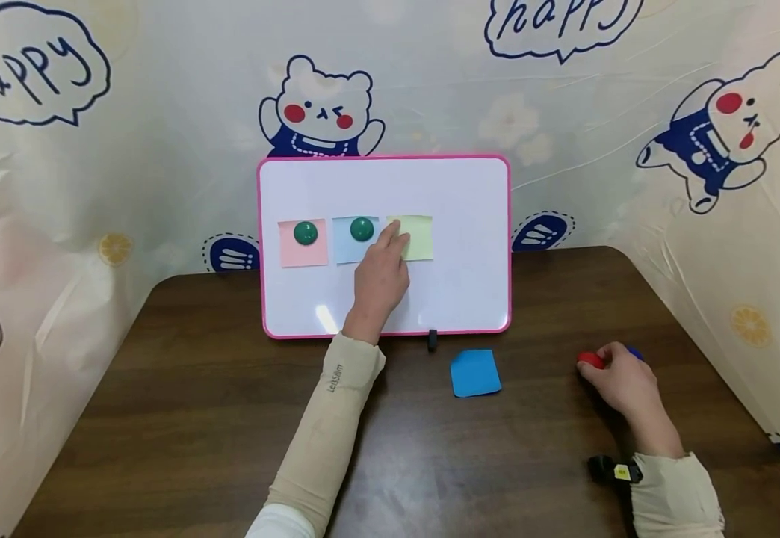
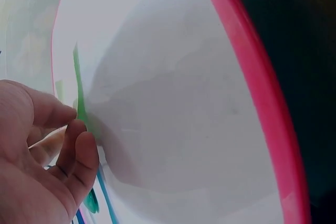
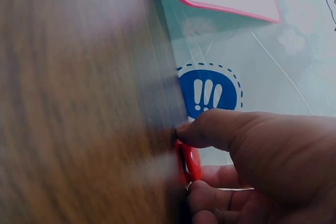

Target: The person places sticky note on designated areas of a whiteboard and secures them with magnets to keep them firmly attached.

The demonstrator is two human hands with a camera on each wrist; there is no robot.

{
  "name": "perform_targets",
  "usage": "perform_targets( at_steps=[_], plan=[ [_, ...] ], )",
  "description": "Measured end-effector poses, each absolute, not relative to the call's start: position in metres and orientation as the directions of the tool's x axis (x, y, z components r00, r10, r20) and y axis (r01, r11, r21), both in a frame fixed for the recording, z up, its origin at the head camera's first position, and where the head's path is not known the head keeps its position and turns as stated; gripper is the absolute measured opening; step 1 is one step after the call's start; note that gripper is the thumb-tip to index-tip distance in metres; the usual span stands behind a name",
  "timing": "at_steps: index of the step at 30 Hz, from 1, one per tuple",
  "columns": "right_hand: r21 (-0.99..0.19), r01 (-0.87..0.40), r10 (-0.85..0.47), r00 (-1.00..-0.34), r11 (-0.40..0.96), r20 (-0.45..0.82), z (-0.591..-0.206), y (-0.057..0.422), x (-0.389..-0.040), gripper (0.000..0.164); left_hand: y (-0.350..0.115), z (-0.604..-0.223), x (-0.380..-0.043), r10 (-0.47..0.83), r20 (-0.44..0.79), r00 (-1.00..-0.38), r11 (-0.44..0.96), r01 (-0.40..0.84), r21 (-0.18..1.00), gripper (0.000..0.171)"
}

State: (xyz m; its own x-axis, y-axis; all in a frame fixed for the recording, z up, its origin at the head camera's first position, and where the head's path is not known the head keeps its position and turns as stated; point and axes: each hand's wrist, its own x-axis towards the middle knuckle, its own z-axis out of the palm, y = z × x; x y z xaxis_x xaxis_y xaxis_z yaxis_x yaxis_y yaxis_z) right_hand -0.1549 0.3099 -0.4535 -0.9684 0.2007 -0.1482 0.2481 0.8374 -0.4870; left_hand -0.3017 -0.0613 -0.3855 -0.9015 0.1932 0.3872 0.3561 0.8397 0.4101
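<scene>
My left hand (image 1: 382, 276) reaches up to the whiteboard (image 1: 471, 284), its fingertips pressing the left part of a light green sticky note (image 1: 420, 237). In the left wrist view that green note (image 2: 80, 87) shows nearly edge-on beside the fingertips. Left of it are a light blue note (image 1: 346, 250) and a pink note (image 1: 304, 255), each under a round green magnet, one (image 1: 361, 229) on the blue, one (image 1: 305, 233) on the pink. Low over the table at the right, my right hand (image 1: 628, 381) pinches a red magnet (image 3: 193, 162) between thumb and fingers.
A blue magnet (image 1: 635, 353) peeks out just beyond my right hand. A bright blue sticky note pad (image 1: 475, 373) lies on the brown table (image 1: 195, 418), below the board. A small black clip (image 1: 432, 341) stands at the board's lower edge. Behind hangs a printed curtain (image 1: 430, 90).
</scene>
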Motion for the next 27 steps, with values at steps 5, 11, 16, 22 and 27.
perform_targets(
  at_steps=[5,11,16,22,27],
  plan=[
    [-0.492,0.223,0.184,-0.975,0.842,-0.127,-0.450,0.308,-0.153,0.049,-0.062,-0.387,-0.303,0.202,0.392,-0.897,0.864,0.352,0.360,0.045],
    [-0.530,0.162,0.164,-0.985,0.832,-0.044,-0.449,0.302,-0.151,0.051,-0.063,-0.389,-0.304,0.204,0.430,-0.880,0.869,0.365,0.335,0.042],
    [-0.558,0.124,0.153,-0.988,0.820,0.004,-0.446,0.293,-0.151,0.053,-0.064,-0.393,-0.306,0.211,0.451,-0.867,0.866,0.380,0.325,0.041],
    [-0.574,0.105,0.142,-0.990,0.812,0.019,-0.434,0.273,-0.156,0.055,-0.065,-0.396,-0.307,0.207,0.483,-0.851,0.865,0.390,0.316,0.036],
    [-0.597,0.070,0.105,-0.994,0.799,0.023,-0.420,0.252,-0.164,0.055,-0.065,-0.396,-0.307,0.187,0.498,-0.847,0.865,0.382,0.326,0.031]
  ],
)
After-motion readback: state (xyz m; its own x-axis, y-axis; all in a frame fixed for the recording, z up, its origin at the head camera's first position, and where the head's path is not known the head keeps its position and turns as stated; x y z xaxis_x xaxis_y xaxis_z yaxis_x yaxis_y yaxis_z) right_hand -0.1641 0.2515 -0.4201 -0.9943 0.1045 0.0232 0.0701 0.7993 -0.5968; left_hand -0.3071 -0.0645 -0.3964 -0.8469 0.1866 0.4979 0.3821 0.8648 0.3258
